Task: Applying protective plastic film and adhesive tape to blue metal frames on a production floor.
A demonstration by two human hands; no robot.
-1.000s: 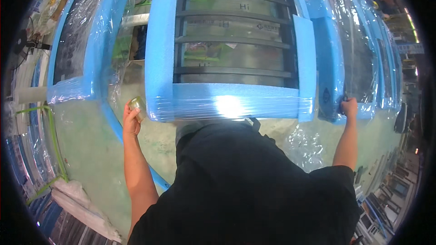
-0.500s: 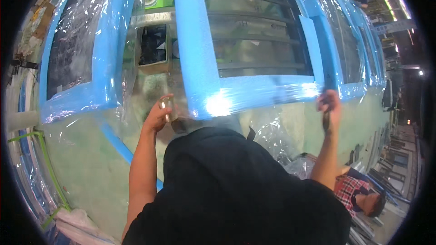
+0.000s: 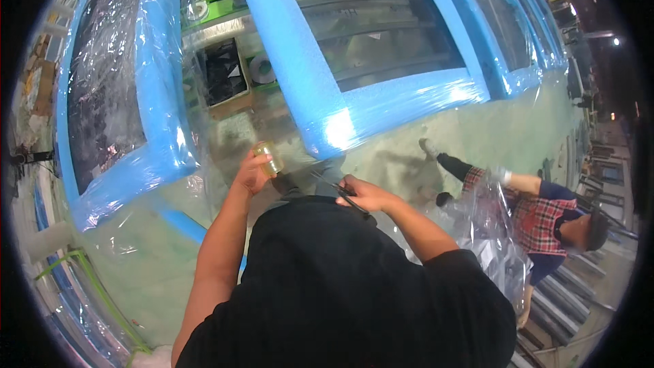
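In my left hand (image 3: 252, 173) is a roll of clear yellowish tape (image 3: 270, 158), gripped in front of my body. My right hand (image 3: 362, 195) is closed around dark-handled scissors (image 3: 349, 196), whose blades point left toward the tape. Just beyond both hands is the near corner of a large frame edged in blue foam (image 3: 381, 117) and covered with clear plastic film. Neither hand touches this frame. Another blue-edged, film-wrapped panel (image 3: 163, 88) stands to the left of my left hand.
Between the panels sits an open box (image 3: 228, 103) with dark pieces inside, near a tape roll (image 3: 261, 69). At the right, a person in a checked garment (image 3: 541, 215) handles crumpled clear film (image 3: 487, 238). A blue strip (image 3: 182, 223) lies on the floor at left.
My right hand has come from the frame's right side down and left, close to my left hand. The co-worker has moved further into view with clear film. My view has shifted slightly.
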